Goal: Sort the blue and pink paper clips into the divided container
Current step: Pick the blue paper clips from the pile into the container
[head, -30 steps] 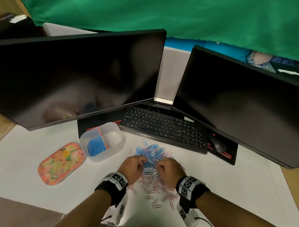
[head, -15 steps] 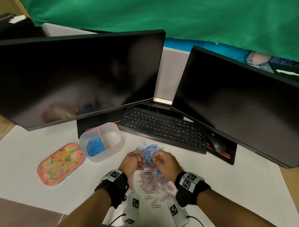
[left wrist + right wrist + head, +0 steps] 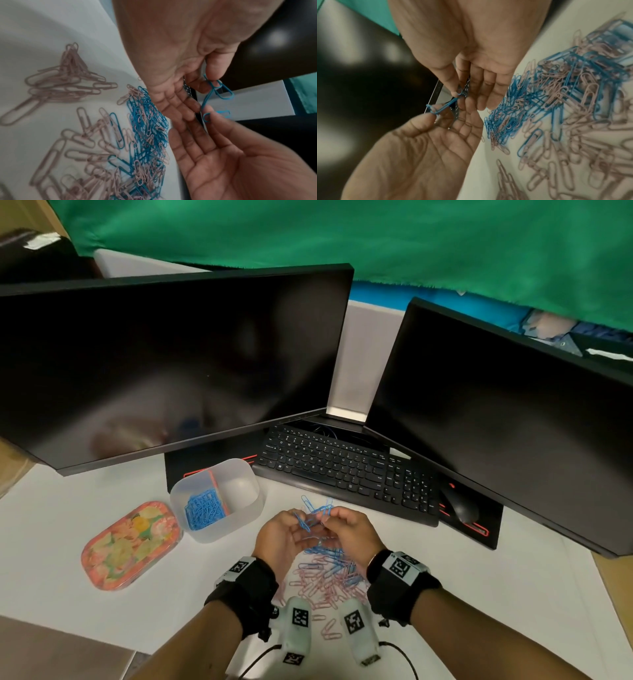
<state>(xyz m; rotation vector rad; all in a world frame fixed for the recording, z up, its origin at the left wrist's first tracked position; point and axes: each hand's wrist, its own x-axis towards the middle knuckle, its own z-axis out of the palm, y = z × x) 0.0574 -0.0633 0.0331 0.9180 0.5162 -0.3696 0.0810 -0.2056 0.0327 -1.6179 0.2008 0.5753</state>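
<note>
A mixed pile of blue and pink paper clips (image 3: 325, 573) lies on the white desk. Just above its far edge both hands are raised, palms facing each other. My left hand (image 3: 295, 520) and right hand (image 3: 328, 517) each pinch an end of a few linked blue clips (image 3: 313, 513) between thumb and forefinger. In the left wrist view the linked blue clips (image 3: 223, 92) hang between the two pinches. The clear divided container (image 3: 255, 501) stands to the left of the hands. Its left compartment holds blue clips (image 3: 203, 510); the right compartment looks empty.
A floral lid (image 3: 132, 546) lies left of the container. A black keyboard (image 3: 346, 470) and mouse (image 3: 460, 506) sit behind the pile, under two dark monitors (image 3: 171, 364). White desk surface extends right of the hands.
Both hands have risen off the pile and turned palms inward. They now pinch a few linked blue clips between them, above the pile's far edge.
</note>
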